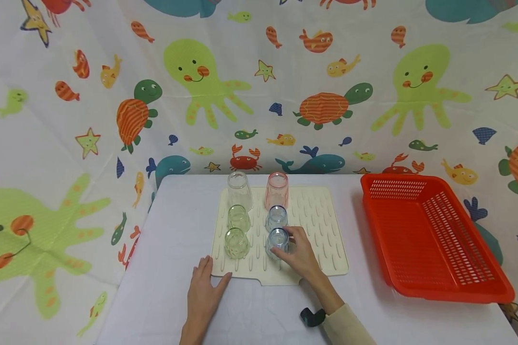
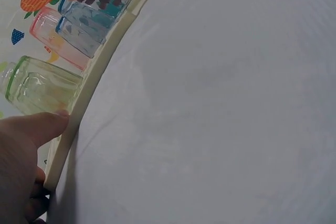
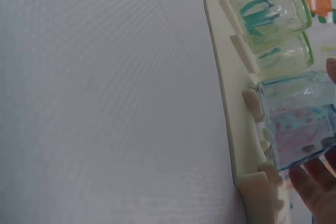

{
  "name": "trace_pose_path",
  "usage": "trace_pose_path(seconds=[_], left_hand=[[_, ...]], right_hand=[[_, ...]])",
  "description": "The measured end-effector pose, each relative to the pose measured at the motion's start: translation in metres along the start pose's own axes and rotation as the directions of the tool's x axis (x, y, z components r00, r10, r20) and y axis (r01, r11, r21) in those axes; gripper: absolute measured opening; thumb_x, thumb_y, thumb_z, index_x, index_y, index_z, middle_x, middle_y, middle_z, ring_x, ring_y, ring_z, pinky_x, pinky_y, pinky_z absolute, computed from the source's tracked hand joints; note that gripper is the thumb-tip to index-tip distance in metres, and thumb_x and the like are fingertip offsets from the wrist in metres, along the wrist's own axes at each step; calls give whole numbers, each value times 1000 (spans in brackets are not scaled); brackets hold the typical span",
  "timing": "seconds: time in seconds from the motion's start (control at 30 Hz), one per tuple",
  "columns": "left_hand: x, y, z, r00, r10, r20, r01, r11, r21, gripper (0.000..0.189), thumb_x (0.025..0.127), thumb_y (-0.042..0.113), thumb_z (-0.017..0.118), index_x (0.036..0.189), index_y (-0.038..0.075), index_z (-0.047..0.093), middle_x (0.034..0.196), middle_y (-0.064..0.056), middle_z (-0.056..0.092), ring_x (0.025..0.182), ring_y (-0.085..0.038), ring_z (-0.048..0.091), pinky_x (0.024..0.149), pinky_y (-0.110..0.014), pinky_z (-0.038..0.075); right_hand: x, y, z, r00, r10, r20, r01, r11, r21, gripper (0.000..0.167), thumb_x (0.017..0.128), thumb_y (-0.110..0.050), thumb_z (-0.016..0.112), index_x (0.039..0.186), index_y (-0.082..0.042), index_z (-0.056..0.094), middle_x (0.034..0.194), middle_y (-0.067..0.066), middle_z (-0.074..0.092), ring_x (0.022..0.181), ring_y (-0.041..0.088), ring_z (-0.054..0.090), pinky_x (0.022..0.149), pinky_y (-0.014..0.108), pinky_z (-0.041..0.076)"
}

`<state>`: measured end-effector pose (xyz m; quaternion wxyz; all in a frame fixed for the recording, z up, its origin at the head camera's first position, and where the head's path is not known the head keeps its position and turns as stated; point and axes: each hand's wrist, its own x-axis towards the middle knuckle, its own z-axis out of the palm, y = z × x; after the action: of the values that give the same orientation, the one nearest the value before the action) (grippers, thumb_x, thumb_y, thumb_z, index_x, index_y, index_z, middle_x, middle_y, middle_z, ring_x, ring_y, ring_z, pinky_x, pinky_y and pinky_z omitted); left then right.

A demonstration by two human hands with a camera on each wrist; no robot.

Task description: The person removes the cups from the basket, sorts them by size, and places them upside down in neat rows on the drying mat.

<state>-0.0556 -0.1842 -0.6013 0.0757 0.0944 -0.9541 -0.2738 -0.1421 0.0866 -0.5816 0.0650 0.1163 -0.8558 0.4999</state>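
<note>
On the cream drying mat (image 1: 312, 230) stand upright glasses in two columns. The left column has a tall clear glass (image 1: 239, 194) at the back, then two short green glasses (image 1: 236, 245). The right column has a tall pink glass (image 1: 277, 194), then a blue glass (image 1: 277, 216) and a nearer blue glass (image 1: 277, 244). My right hand (image 1: 302, 254) holds the nearer blue glass between thumb and fingers, its base close over the mat's ridges. My left hand (image 1: 203, 290) rests at the mat's front left corner, thumb (image 2: 50, 125) against the front edge.
A red plastic basket (image 1: 377, 239) with slotted sides stands on the white table (image 1: 159, 230) to the right of the mat. Behind and at the left hangs a curtain (image 1: 259, 86) printed with sea animals. A black device (image 1: 312, 317) sits beside my right wrist.
</note>
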Motion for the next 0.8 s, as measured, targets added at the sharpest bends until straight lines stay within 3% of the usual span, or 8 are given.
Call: trace_pose_path(seconds=[0.4, 0.8], left_hand=[[1, 1, -2, 999, -20, 27, 20, 1000, 9, 83, 85, 45, 77, 142, -9, 48, 151, -24, 47, 146, -41, 38, 125, -53, 29], [1, 4, -9, 996, -39, 78, 40, 999, -13, 83, 89, 48, 72, 144, -7, 46, 153, -24, 45, 146, -42, 37, 123, -54, 32]], right_hand=[[0, -5, -9, 999, 21, 33, -21, 1000, -14, 80, 76, -33, 88, 141, -4, 51, 135, 10, 55, 123, 28, 58, 106, 47, 54], [-1, -22, -41, 999, -34, -2, 34, 996, -78, 58, 92, -32, 73, 141, -9, 51, 140, 10, 54, 128, 30, 55, 108, 51, 52]])
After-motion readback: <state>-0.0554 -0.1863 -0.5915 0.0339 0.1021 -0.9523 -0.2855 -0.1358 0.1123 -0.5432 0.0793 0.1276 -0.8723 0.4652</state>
